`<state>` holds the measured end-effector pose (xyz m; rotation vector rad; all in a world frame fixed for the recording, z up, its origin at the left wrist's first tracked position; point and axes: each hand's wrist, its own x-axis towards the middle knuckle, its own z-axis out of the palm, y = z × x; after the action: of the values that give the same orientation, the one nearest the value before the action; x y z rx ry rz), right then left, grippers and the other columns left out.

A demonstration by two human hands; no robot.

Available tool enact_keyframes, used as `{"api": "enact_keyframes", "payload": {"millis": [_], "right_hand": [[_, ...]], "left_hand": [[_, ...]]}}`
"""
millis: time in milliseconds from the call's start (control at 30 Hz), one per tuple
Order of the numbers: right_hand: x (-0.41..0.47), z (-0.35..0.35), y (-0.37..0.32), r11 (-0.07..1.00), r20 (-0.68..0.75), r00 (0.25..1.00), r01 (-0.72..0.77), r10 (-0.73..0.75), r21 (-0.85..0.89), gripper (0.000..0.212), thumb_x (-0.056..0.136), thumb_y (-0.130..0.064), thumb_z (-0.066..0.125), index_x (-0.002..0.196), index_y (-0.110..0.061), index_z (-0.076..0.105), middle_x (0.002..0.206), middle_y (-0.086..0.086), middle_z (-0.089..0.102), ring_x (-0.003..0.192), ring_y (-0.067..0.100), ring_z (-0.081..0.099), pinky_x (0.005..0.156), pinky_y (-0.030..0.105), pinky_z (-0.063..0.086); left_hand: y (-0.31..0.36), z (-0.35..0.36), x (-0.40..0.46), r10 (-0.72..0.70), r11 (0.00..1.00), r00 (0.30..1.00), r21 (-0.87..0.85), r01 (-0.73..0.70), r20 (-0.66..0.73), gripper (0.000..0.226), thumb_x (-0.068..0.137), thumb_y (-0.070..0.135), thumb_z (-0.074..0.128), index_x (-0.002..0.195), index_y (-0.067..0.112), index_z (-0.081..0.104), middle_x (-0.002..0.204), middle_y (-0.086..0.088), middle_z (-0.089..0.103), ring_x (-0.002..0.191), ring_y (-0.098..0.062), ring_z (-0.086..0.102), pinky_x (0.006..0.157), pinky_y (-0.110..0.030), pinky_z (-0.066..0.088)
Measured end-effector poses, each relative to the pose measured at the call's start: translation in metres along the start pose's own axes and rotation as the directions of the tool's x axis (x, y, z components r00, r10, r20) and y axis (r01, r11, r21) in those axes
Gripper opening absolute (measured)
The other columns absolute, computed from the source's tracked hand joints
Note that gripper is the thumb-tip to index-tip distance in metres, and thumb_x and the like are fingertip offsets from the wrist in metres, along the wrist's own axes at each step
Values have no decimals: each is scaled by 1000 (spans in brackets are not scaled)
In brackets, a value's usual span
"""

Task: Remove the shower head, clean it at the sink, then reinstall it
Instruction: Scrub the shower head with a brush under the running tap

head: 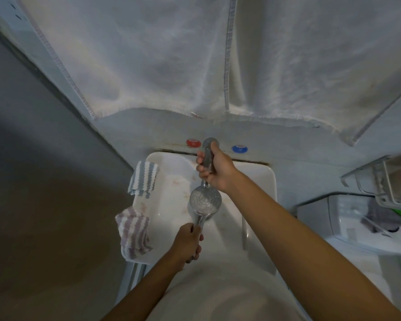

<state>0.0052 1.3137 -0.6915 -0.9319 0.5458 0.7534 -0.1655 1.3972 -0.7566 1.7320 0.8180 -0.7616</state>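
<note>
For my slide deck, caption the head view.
Left hand holds shower head over sink; right hand grips the tap.

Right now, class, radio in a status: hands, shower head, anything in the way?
Left hand grips shower head handle. Right hand grips tap. Head over sink, face up. Nothing blocking.

No readable text; red cap (193,142) and blue cap (239,148) markings too blurred.

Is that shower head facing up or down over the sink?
Facing up: the shower head's nozzle face shows to the camera, above the sink.
</note>
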Motion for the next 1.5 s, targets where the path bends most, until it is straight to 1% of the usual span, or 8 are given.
{"api": "enact_keyframes", "payload": {"millis": [100, 233, 367, 533, 633, 833, 1000, 1500], "right_hand": [[-3, -20, 3, 986, -140, 984, 95, -115, -138, 70, 100, -59, 25, 93, -2, 64, 64, 11, 67, 54, 23, 61, 56, 30, 49], [11, -105, 53, 804, -515, 762, 13, -393, -594, 55, 101, -44, 30, 86, -5, 65, 78, 13, 69, 71, 28, 67, 72, 38, 56], [8, -180, 116, 487, -533, 799, -361, -279, -795, 24, 94, -24, 41, 103, -6, 55, 104, 18, 64, 96, 38, 64, 81, 39, 52], [-20, -190, 136, 110, -438, 860, -424, -262, -899, 33, 102, -20, 37, 124, -5, 55, 130, 11, 52, 121, 29, 53, 94, 34, 43], [6, -200, 148, 131, -454, 851, -435, -265, -891, 37, 103, -19, 33, 135, -8, 47, 140, 9, 49, 128, 26, 50, 102, 37, 41], [15, -206, 151, -54, -428, 863, -457, -268, -888, 34, 103, -13, 37, 135, -9, 46, 138, 8, 53, 129, 24, 51, 100, 34, 44], [18, -206, 150, -143, -399, 881, -442, -254, -885, 29, 101, -12, 45, 129, -11, 52, 134, 7, 57, 127, 26, 54, 101, 36, 45], [-4, -200, 142, -67, -286, 918, -315, -274, -947, 41, 103, -15, 32, 138, 1, 47, 137, 22, 50, 117, 36, 59, 100, 48, 46]], "left_hand": [[2, -2, 2, 3, 1000, 1000, 2, -3, -9, 28, 97, 27, 36, 81, 11, 52, 53, -6, 51, 38, -16, 43, 36, -17, 28], [3, -5, 7, 25, 1000, 1000, -10, -25, -12, 32, 98, 33, 39, 80, 10, 53, 48, -5, 51, 36, -16, 42, 38, -17, 27], [2, -10, 8, 58, 998, 998, 3, -58, -13, 36, 97, 41, 46, 79, 11, 53, 46, -1, 50, 38, -17, 44, 37, -19, 28], [1, -13, 8, 72, 990, 997, 120, -70, -13, 36, 99, 38, 44, 84, 7, 55, 50, -6, 52, 36, -15, 44, 34, -18, 28], [3, -12, 10, 92, 986, 996, 141, -92, 8, 40, 100, 34, 44, 96, -3, 57, 56, -9, 54, 37, -15, 45, 33, -20, 31], [-4, -17, 17, 74, 996, 995, 50, -77, 68, 34, 100, 30, 47, 101, 0, 62, 73, -10, 61, 51, -19, 51, 55, -33, 41], [0, -18, 21, 62, 997, 994, -42, -59, 87, 25, 102, 19, 43, 104, 2, 61, 80, -10, 61, 48, -15, 52, 45, -26, 46], [3, -11, 31, 118, 990, 992, 68, -122, 51, 23, 103, 18, 41, 104, 5, 59, 85, -10, 62, 55, -17, 54, 51, -30, 49]]}}
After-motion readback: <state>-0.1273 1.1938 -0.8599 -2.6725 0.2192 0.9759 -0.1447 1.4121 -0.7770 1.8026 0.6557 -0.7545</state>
